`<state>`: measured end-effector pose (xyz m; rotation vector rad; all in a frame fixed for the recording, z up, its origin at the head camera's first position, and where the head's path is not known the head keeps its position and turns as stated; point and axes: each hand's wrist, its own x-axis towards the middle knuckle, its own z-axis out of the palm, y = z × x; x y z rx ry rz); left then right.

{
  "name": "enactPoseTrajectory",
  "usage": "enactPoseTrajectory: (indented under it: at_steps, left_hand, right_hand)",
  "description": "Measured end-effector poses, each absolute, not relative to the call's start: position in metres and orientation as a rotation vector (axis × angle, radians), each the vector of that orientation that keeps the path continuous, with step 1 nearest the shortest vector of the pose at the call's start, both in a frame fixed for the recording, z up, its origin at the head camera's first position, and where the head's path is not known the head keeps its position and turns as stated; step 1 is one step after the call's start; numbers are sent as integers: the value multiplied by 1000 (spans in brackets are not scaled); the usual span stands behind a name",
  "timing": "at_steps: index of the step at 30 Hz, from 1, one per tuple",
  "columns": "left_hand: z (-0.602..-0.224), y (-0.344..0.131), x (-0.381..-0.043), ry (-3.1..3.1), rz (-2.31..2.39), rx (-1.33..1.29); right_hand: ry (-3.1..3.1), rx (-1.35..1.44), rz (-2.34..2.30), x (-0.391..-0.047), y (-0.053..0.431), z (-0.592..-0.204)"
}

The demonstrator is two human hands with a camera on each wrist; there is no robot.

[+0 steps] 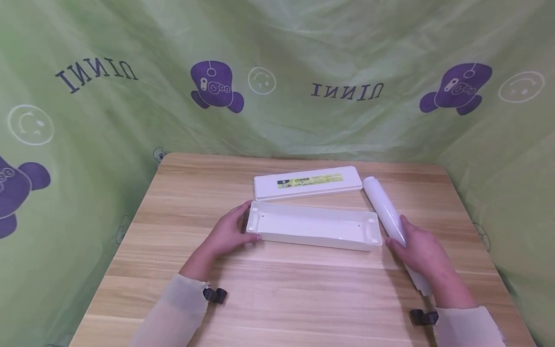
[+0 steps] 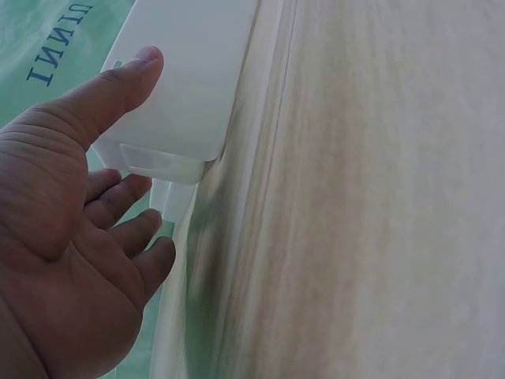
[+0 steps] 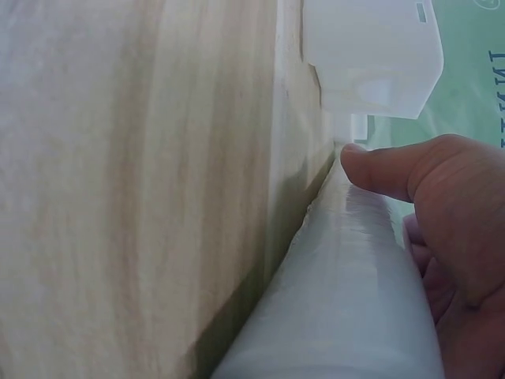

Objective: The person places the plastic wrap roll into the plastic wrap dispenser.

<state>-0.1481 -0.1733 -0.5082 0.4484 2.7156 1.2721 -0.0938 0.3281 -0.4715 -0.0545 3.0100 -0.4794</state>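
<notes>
A long white plastic box [image 1: 312, 224] lies uncovered on the wooden table, its hollow inside facing up. At its left end is my left hand [image 1: 230, 231], thumb along the front wall and fingers round the end; the left wrist view shows the thumb [image 2: 130, 83] against the box's side [image 2: 189, 79]. My right hand [image 1: 418, 246] grips a white roll of cling film [image 1: 383, 205] near its middle, thumb on one side and fingers on the other. The roll slants beside the box's right end. In the right wrist view the film [image 3: 339, 300] looks glossy and tightly wound.
Behind the box lies a white lid [image 1: 264, 185] with a yellow-green label [image 1: 310, 180]. The roll's far end comes close to the lid's right corner. A green printed curtain [image 1: 303, 125] surrounds the wooden table [image 1: 282, 299] at the back and sides.
</notes>
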Motion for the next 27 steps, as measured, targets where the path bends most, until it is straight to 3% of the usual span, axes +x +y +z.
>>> enactPoseTrajectory:
  at_steps: [27]
  left_hand:
    - [-506, -173, -148, 2714, 1236, 420]
  right_hand:
    - [3154, -69, -573, -89, 331, -481]
